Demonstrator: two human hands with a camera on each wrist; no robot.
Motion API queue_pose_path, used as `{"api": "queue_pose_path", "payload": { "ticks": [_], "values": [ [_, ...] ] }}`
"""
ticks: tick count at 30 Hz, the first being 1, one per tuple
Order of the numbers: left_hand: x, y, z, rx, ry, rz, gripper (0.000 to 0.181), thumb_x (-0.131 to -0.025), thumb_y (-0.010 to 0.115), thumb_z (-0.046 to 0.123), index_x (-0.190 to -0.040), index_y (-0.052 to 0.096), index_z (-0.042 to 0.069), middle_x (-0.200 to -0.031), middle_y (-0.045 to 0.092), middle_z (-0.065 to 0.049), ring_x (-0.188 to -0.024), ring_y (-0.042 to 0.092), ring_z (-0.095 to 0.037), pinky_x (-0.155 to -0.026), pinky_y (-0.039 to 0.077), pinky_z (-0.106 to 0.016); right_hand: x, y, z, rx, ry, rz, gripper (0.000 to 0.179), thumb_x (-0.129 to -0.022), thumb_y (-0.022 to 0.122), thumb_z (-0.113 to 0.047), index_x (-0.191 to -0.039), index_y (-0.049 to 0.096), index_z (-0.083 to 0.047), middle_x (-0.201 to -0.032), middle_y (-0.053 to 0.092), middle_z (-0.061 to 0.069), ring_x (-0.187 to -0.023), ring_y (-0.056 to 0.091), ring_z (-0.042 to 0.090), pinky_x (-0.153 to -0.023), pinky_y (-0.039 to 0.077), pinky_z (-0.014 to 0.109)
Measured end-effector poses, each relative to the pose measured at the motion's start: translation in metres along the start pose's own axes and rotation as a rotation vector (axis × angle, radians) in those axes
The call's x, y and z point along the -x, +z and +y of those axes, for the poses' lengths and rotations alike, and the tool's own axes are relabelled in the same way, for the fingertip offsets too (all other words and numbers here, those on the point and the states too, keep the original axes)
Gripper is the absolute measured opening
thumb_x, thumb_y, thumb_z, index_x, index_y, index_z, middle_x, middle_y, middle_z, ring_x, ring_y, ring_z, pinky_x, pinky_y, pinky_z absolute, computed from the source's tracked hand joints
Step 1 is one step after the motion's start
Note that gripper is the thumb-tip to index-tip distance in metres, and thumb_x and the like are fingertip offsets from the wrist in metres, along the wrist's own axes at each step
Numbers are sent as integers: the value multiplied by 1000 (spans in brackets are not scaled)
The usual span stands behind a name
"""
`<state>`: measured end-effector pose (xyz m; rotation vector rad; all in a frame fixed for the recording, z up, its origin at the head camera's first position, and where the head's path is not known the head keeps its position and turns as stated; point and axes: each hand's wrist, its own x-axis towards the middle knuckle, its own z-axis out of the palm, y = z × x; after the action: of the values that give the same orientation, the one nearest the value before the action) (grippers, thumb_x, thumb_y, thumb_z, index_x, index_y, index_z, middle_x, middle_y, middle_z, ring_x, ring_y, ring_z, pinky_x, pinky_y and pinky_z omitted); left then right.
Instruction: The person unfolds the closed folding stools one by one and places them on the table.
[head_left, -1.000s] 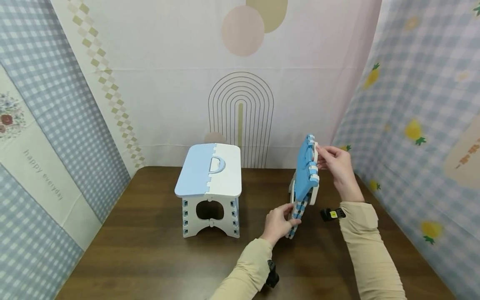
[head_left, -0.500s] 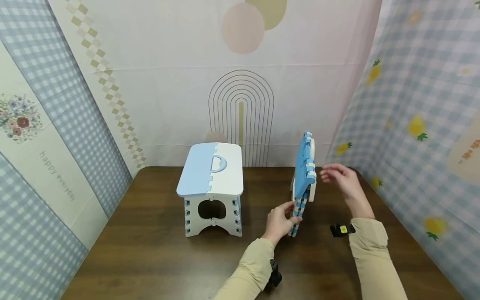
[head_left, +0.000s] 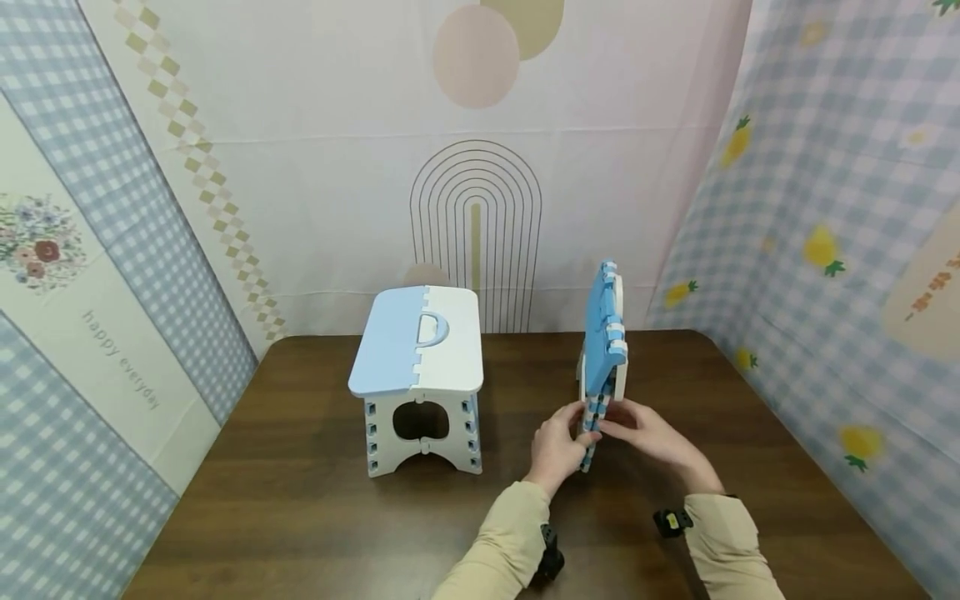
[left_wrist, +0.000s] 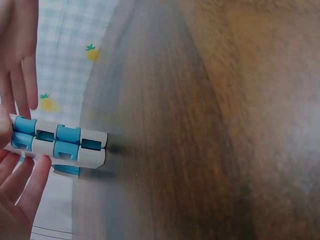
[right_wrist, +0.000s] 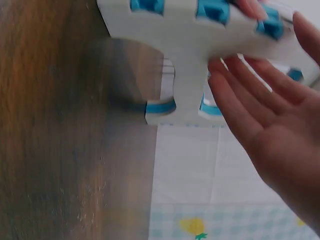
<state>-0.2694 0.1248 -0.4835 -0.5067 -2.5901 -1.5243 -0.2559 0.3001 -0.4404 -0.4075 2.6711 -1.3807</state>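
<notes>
A folding stool (head_left: pixel 604 333), blue and white, stands upright on its narrow side at the right, its top and legs folded together. My left hand (head_left: pixel 557 446) grips its near hinged leg edge, thumb across the front and fingers along the left face; the left wrist view shows the blue and white hinge knuckles (left_wrist: pixel 67 134) in this grip. On the other side is my right hand (head_left: pixel 652 433). In the right wrist view its extended fingers (right_wrist: pixel 250 95) lie at the white leg panel (right_wrist: pixel 190 60), by the cut-out, with the thumb held apart.
A second folding stool (head_left: pixel 416 375), light blue and white with a carry handle (head_left: pixel 433 330), stands unfolded left of centre. Both are on a brown wooden table (head_left: pixel 300 517). Patterned cloth (head_left: pixel 337 167) hangs behind the table and along both sides.
My right hand has let go of the upper part of the folded stool, moved away, then come down to its lower leg side. My left hand keeps its grip, and the stool leans slightly less.
</notes>
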Motion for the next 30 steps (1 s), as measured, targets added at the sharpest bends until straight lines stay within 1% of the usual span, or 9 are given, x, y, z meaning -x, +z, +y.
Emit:
{"api": "queue_pose_path", "payload": {
  "ticks": [4, 8, 12, 14, 19, 21, 24, 27, 30],
  "values": [
    [0, 0, 0, -23, 14, 6, 43, -87, 72, 31, -128, 62, 23, -120, 69, 2, -102, 69, -19, -82, 55, -35, 1, 11, -6, 69, -1, 114, 51, -97, 58, -29, -135, 49, 5, -128, 60, 26, -116, 61, 39, -90, 55, 43],
    [1, -2, 0, -21, 26, 20, 42, -87, 72, 32, -127, 63, 21, -118, 70, 1, -103, 69, -21, -82, 56, -37, 1, 20, -8, 101, -1, 182, 51, -98, 57, -30, -134, 49, 6, -125, 62, 26, -110, 64, 38, -85, 57, 43],
    [2, -3, -1, 5, 21, 12, 43, -86, 72, 33, -127, 63, 22, -119, 70, 1, -105, 68, -19, -84, 56, -38, 2, 26, -9, 138, -9, 236, 42, -99, 57, -26, -127, 54, 5, -114, 67, 22, -98, 68, 30, -76, 58, 34],
    [3, -2, 0, 19, 13, 2, 43, -86, 72, 34, -127, 63, 22, -120, 70, 1, -106, 68, -18, -86, 56, -38, 4, 27, -11, 153, -19, 251, 38, -99, 56, -23, -124, 55, 6, -110, 68, 21, -93, 69, 26, -72, 57, 30],
    [2, -1, -2, 38, 1, -11, 45, -86, 72, 35, -128, 62, 23, -123, 69, 1, -111, 66, -18, -90, 55, -40, 6, 30, -13, 182, -51, 278, 32, -98, 56, -18, -118, 58, 7, -104, 69, 20, -87, 68, 24, -68, 56, 29],
    [1, -1, -2, 49, -1, -17, 45, -87, 71, 35, -130, 61, 23, -125, 68, 1, -113, 66, -18, -92, 54, -40, 6, 31, -13, 195, -60, 298, 31, -98, 56, -16, -118, 58, 7, -103, 69, 20, -88, 69, 26, -69, 57, 30],
    [0, -1, -3, 61, -3, -25, 45, -88, 70, 34, -131, 60, 24, -127, 67, 1, -114, 65, -18, -93, 54, -41, 5, 33, -13, 212, -77, 329, 32, -99, 56, -14, -122, 57, 7, -107, 69, 23, -94, 69, 32, -74, 59, 37],
    [0, -1, -2, 59, -7, -27, 44, -89, 69, 33, -131, 60, 24, -127, 67, 1, -114, 65, -18, -93, 54, -41, 5, 35, -13, 226, -73, 362, 36, -99, 55, -12, -128, 54, 8, -111, 67, 27, -99, 68, 39, -78, 58, 45],
    [1, -3, -2, 44, -6, -28, 43, -90, 69, 31, -131, 60, 23, -127, 67, 0, -113, 66, -19, -91, 55, -41, 7, 36, -13, 259, -61, 400, 37, -98, 55, -11, -129, 53, 9, -112, 67, 30, -99, 67, 42, -78, 57, 49]
  ]
}}
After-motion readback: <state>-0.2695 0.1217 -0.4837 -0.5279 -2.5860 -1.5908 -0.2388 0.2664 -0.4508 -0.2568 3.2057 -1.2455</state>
